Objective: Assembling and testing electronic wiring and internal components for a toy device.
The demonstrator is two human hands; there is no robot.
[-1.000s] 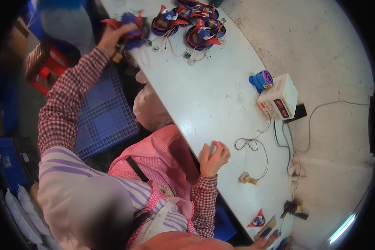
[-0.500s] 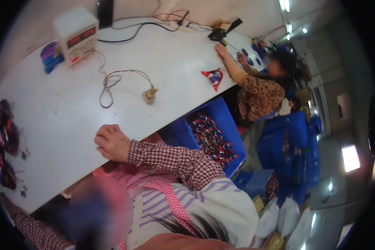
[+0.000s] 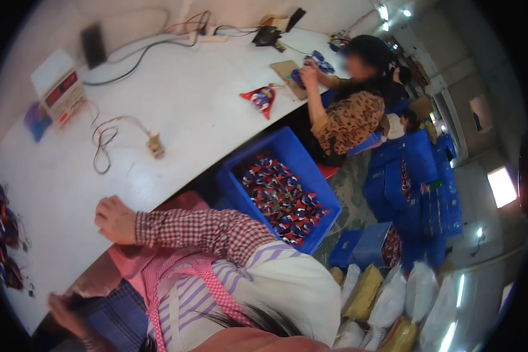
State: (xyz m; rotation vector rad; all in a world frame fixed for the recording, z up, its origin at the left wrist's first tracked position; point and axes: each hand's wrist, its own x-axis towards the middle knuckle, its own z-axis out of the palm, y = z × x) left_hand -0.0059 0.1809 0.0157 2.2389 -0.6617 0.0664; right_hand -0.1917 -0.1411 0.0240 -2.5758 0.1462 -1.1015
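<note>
My right hand [image 3: 115, 220] rests on the white table [image 3: 176, 111] near its front edge, fingers loosely bent and a little apart, with nothing seen in it. My left hand [image 3: 67, 314] is low at the left, off the table edge beside my lap, and smeared by motion. Left of my right hand lies a pile of dark blue and red pieces [image 3: 3, 220] with thin wires and small circuit boards. Beyond my right hand a small yellowish block [image 3: 155, 145] sits at the end of a looped wire. Farther right lies a red, pointed piece with a purple-and-white middle [image 3: 264, 100].
A white power supply [image 3: 58, 88] with a red display stands at the back left, beside a blue-and-purple object [image 3: 37, 123]. Right of me a blue bin [image 3: 304, 161] holds many red and blue pieces. A co-worker [image 3: 352, 117] handles a dark blue piece over brown cardboard [image 3: 284, 73].
My view has shifted, so the table sits farther left. My left hand has come into view at the lower left. The co-worker's hands have come together around a piece.
</note>
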